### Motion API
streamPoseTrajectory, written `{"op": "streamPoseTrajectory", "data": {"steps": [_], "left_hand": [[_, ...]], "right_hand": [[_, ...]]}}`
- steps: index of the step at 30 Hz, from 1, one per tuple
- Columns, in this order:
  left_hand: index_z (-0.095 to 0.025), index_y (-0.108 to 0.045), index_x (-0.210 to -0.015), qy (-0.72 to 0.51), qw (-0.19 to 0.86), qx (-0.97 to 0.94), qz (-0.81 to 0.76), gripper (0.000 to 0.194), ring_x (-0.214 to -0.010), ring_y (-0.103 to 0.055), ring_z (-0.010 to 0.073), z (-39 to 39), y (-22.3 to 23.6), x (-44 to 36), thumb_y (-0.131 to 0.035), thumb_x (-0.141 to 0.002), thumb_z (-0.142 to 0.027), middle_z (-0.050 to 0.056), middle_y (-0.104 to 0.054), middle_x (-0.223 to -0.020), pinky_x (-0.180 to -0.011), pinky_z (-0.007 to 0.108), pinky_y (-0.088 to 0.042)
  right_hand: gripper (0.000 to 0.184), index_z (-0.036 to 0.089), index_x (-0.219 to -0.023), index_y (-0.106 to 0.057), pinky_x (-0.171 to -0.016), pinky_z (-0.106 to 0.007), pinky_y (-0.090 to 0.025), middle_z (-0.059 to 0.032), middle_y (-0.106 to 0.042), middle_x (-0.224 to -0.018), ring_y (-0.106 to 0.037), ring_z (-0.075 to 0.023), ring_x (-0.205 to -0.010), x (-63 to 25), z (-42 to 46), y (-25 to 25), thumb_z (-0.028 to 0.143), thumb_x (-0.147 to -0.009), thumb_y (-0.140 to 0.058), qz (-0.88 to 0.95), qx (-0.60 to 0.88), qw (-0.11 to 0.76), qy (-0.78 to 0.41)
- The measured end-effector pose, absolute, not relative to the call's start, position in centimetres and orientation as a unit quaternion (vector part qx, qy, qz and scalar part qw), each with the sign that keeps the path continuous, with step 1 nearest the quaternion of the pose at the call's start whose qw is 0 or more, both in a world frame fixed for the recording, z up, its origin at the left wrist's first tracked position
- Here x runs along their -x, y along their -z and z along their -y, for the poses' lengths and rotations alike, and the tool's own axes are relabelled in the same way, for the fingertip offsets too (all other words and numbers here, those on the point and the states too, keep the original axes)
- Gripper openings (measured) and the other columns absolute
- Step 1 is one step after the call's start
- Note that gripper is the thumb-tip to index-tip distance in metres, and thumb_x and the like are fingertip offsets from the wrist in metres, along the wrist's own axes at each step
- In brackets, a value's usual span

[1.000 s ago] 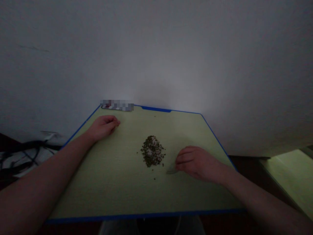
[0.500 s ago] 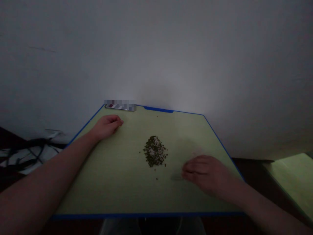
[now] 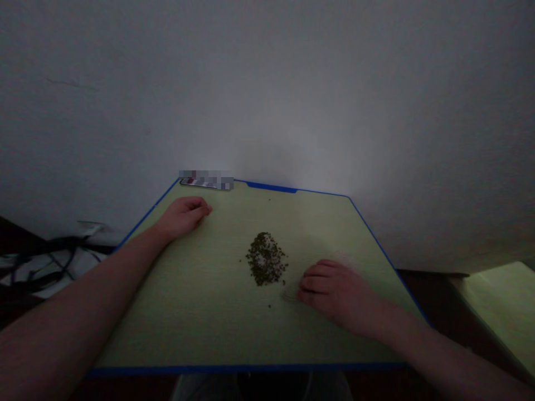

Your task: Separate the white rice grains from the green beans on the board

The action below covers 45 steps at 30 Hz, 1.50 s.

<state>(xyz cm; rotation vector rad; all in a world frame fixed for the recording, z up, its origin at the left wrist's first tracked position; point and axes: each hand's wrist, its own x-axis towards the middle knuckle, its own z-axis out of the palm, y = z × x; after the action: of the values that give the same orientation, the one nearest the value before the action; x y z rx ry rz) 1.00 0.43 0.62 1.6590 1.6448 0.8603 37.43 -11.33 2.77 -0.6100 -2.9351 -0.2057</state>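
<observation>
A pile of small green beans mixed with white grains (image 3: 267,260) lies mid-table. Just right of it, my right hand (image 3: 330,292) is closed, fingers together, on a small see-through utensil (image 3: 290,295); its rounded end points at the pile's lower right edge. The utensil is faint, so its exact kind is unclear. Behind this hand, a patch of white grains (image 3: 346,257) shows in part. My left hand (image 3: 186,215) rests on the table at the far left, fingers curled in, with nothing visible in it.
The pale tabletop (image 3: 200,312) has a blue edge and stands against a grey wall (image 3: 267,100). A phone (image 3: 204,184) lies at the back left corner. Cables (image 3: 58,259) hang at the left, and another pale surface (image 3: 501,312) is at the right.
My right hand has moved left and slightly away from me, bringing the clear utensil closer to the pile. A stray bean near the pile's front no longer shows. My left hand stays put.
</observation>
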Motion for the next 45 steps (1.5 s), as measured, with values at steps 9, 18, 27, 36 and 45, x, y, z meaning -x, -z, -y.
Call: {"op": "streamPoseTrajectory", "data": {"steps": [9, 18, 27, 36, 45], "left_hand": [[-0.021, -0.057, -0.06, -0.333, 0.328, -0.627, -0.623, 0.022, -0.043, -0.042, 0.0124, -0.6, -0.4, -0.9, -0.058, -0.072, -0.039, -0.004, -0.047, -0.045, -0.046, 0.026, -0.033], [-0.021, -0.054, -0.059, -0.336, 0.334, -0.626, -0.619, 0.023, -0.043, -0.042, 0.0119, -0.2, -0.7, -1.1, -0.057, -0.073, -0.039, -0.004, -0.046, -0.045, -0.046, 0.025, -0.032], [-0.02, -0.055, -0.062, -0.334, 0.325, -0.626, -0.625, 0.023, -0.044, -0.042, 0.0121, -0.7, 0.0, -0.8, -0.057, -0.072, -0.04, -0.004, -0.047, -0.047, -0.046, 0.025, -0.032], [-0.02, -0.054, -0.059, -0.33, 0.321, -0.626, -0.629, 0.022, -0.043, -0.042, 0.012, -0.1, -1.0, -1.4, -0.056, -0.072, -0.037, -0.004, -0.046, -0.044, -0.046, 0.025, -0.033], [-0.02, -0.055, -0.061, -0.333, 0.323, -0.632, -0.62, 0.022, -0.042, -0.042, 0.0114, -0.6, -0.2, -0.8, -0.057, -0.073, -0.038, -0.004, -0.046, -0.045, -0.046, 0.025, -0.033]], "right_hand": [[0.023, 0.02, -0.1, -0.068, -0.077, -0.033, -0.046, -0.0025, -0.073, -0.089, -0.063, -0.0162, -0.082, -37.9, 10.8, -3.7, 0.014, -0.095, -0.046, 0.963, 0.211, 0.166, 0.027], [0.018, 0.023, -0.093, -0.068, -0.078, -0.033, -0.042, -0.0003, -0.07, -0.086, -0.058, -0.017, -0.086, -36.8, 11.4, -1.9, 0.022, -0.098, -0.051, 0.978, 0.181, 0.098, 0.039], [0.03, 0.02, -0.098, -0.069, -0.083, -0.034, -0.047, -0.0032, -0.073, -0.091, -0.062, -0.0165, -0.09, -39.7, 11.0, -3.4, 0.023, -0.102, -0.039, 0.966, 0.169, 0.191, -0.034], [0.024, 0.021, -0.09, -0.07, -0.09, -0.033, -0.048, -0.0022, -0.072, -0.09, -0.062, -0.0164, -0.101, -39.0, 12.4, -2.8, 0.02, -0.099, -0.048, 0.98, 0.181, 0.065, -0.045], [0.031, 0.015, -0.112, -0.066, -0.08, -0.037, -0.052, -0.0081, -0.072, -0.091, -0.064, -0.0199, -0.084, -40.6, 12.1, -4.7, 0.008, -0.094, -0.041, 0.956, 0.251, 0.142, 0.048]]}}
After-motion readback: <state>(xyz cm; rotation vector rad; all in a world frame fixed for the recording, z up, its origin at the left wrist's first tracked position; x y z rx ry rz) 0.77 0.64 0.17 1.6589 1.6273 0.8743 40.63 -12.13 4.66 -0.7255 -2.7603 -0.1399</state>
